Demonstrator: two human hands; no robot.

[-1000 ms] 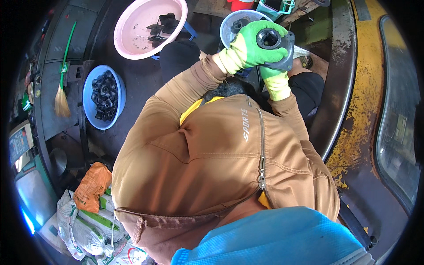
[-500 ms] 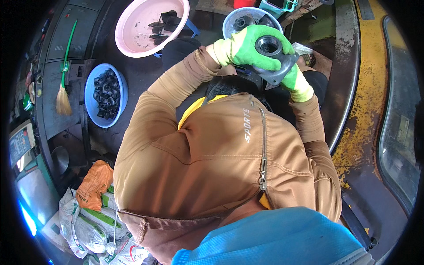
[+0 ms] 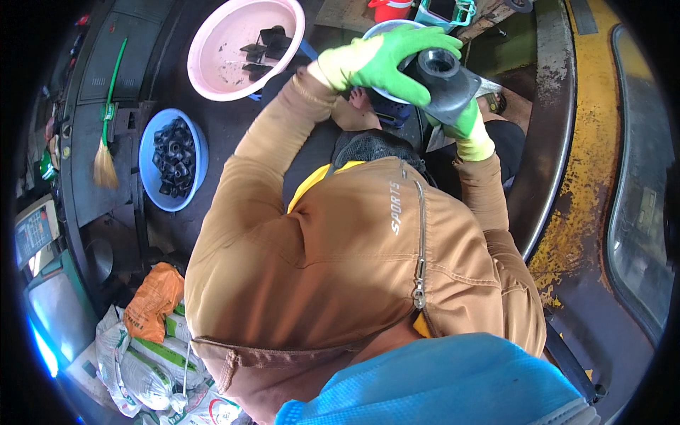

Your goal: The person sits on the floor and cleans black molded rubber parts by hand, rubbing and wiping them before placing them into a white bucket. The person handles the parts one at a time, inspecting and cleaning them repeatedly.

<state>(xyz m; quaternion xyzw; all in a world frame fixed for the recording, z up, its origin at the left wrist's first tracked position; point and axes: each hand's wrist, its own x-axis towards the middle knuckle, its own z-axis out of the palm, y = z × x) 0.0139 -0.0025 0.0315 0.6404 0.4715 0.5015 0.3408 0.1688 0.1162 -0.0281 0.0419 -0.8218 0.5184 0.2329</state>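
Observation:
A black moulded part [image 3: 453, 92] with a round hollow collar and a flat flange is held up at the top of the view. My right hand [image 3: 469, 127], in a green and yellow glove, grips its lower flange; most of those fingers are hidden. My left hand [image 3: 379, 67], gloved alike, has its fingers and thumb spread at the left of the collar. Whether it touches the part I cannot tell. A pale pointed piece [image 3: 489, 87] shows beside the flange; its kind is unclear. Partly hidden behind the left hand is a light blue basin [image 3: 386, 27].
A pink basin [image 3: 205, 60] at upper left holds several black parts. Below it, a blue basin [image 3: 145, 166] is filled with similar ones. A red bucket [image 3: 391, 10] and a teal basket [image 3: 428, 15] stand at the far side. A yellow, worn machine [image 3: 588, 177] flanks the right.
My left hand has loosened from around the collar and shifted left, its fingers now spread. The black part has tilted and shows more of its side, still in my right hand.

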